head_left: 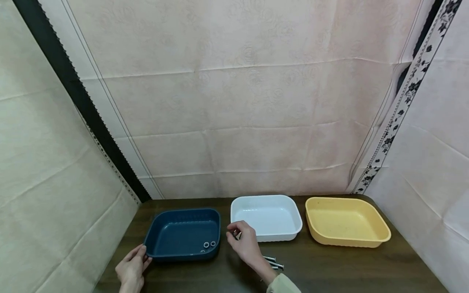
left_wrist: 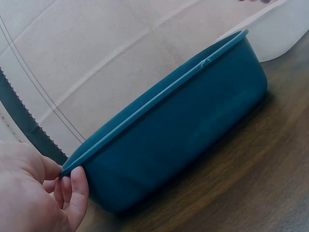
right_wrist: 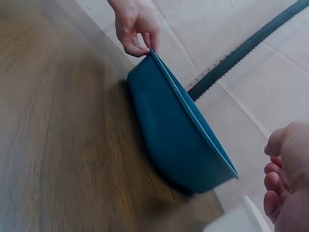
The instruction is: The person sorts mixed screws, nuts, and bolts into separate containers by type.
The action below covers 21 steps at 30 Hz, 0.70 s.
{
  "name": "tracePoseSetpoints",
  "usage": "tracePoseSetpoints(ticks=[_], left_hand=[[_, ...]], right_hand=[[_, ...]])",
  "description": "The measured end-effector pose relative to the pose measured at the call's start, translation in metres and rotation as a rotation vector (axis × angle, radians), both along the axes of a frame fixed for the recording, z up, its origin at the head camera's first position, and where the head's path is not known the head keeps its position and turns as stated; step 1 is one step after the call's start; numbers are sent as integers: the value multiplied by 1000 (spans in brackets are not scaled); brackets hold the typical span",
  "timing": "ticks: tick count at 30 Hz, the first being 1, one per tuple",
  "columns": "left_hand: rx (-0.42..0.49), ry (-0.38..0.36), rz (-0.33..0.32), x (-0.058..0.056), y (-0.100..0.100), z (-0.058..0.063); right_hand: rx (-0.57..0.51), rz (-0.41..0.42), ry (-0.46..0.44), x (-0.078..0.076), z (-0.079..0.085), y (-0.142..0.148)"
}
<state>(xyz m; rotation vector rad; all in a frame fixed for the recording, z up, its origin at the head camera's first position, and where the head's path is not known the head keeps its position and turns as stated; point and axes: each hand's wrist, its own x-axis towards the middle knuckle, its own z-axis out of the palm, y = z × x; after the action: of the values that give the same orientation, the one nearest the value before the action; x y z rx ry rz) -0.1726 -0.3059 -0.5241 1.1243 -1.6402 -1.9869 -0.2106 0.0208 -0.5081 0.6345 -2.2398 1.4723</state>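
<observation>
The tabletop [head_left: 340, 268] is spreading widest, its near edge cut off. At its two o'clock the yellow tray [head_left: 346, 224] is sitting; at ten, the blue tray [head_left: 176, 234]; at twelve, the white tray [head_left: 275, 219]. And the left hand [head_left: 132, 266] is gripping the blue tray's rim at eight o'clock, fingers pinching! The right hand [head_left: 244, 242] is covering the white tray's seven o'clock corner, fingers curled; whether they're holding anything, I can't tell. Metal screws [head_left: 276, 264] are lying at the white tray's six o'clock, the forearm hiding part. Small rings [head_left: 206, 245] are resting inside the blue tray's four o'clock, one barely showing.
</observation>
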Motion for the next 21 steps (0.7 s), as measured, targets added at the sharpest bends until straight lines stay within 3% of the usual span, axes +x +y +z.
tracePoseSetpoints(ticks=[6,21], left_hand=[[-3,8,4,-1,0,0],[-19,-17,4,-3,1,-2]], right_hand=[[-32,-37,48,4,-3,27],[-110,-126,-63,21,-15,77]])
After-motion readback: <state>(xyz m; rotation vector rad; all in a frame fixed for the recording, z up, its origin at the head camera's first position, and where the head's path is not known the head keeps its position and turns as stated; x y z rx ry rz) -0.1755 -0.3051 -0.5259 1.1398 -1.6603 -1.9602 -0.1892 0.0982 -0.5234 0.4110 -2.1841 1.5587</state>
